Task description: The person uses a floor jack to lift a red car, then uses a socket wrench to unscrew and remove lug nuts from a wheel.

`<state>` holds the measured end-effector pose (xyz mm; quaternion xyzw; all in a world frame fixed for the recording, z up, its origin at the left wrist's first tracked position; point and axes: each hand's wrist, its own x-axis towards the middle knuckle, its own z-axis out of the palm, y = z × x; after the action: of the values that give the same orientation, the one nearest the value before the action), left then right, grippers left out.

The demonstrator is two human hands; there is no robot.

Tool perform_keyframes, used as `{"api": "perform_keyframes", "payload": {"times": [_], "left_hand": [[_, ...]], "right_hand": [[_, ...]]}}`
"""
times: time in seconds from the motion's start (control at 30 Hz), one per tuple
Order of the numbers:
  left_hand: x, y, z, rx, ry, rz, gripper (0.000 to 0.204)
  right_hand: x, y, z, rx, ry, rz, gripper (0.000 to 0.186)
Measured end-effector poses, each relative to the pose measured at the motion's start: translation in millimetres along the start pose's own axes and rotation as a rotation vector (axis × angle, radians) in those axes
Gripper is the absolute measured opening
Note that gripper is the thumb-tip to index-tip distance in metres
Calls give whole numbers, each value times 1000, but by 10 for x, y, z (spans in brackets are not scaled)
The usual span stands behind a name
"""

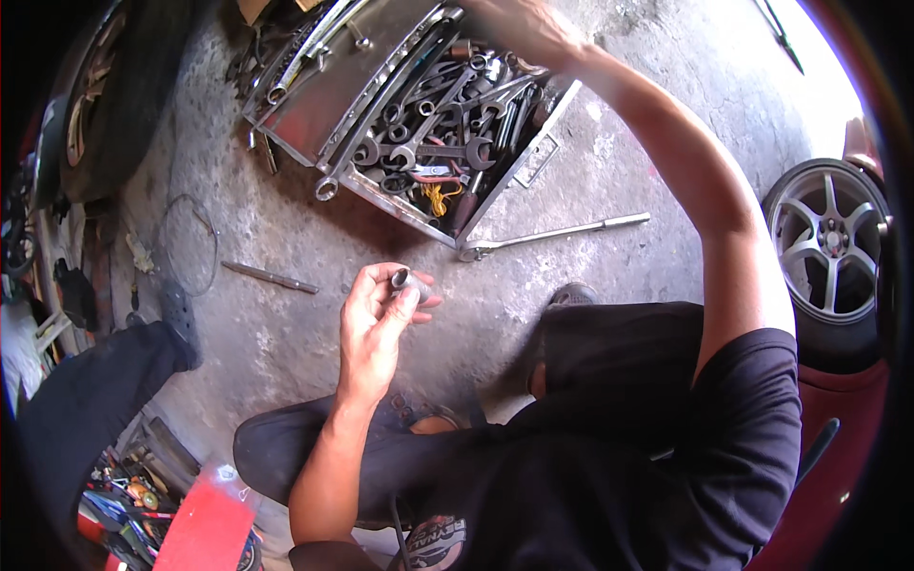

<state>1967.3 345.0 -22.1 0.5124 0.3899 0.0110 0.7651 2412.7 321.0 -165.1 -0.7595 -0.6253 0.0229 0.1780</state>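
Note:
In front of me my left hand (376,309) pinches a short metal socket (411,284) between thumb and fingers, its dark hollow end turned up. My right arm reaches away over the far right side of an open metal toolbox (400,211). There my right hand (528,33) is smeared by motion at the frame's top, and its fingers do not show clearly. Jumbled wrenches (443,150) fill the box, with a bundle of yellow cord (439,198) near its front corner. A long ratchet handle (562,234) lies on the concrete just outside that corner.
A thin metal rod (270,277) lies on the floor at left, beside a loop of wire (193,246). A spoked wheel (826,238) stands at right, and a tyre (129,105) at upper left. Another person's dark trouser leg (109,404) comes in at left, near a red panel (207,523).

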Motion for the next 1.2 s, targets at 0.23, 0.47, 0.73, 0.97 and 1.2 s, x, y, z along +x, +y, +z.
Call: {"api": "perform_keyframes", "payload": {"times": [0.23,0.47,0.73,0.97,1.2], "left_hand": [[8,-12,-18,-8,10,-2,28],[12,26,33,-34,7,-10,29],[52,-16,82,9,-21,-6,30],[84,-47,-25,23,20,-3,30],[16,-39,-47,-9,0,-23,29]], "right_hand": [[-472,-287,190,-136,-224,-78,27],[-354,102,341,163,-170,2,45],[-297,383,40,160,-127,136,27],[-11,-102,117,-335,-560,39,22],[-210,-102,155,-480,-469,84,17]]}}
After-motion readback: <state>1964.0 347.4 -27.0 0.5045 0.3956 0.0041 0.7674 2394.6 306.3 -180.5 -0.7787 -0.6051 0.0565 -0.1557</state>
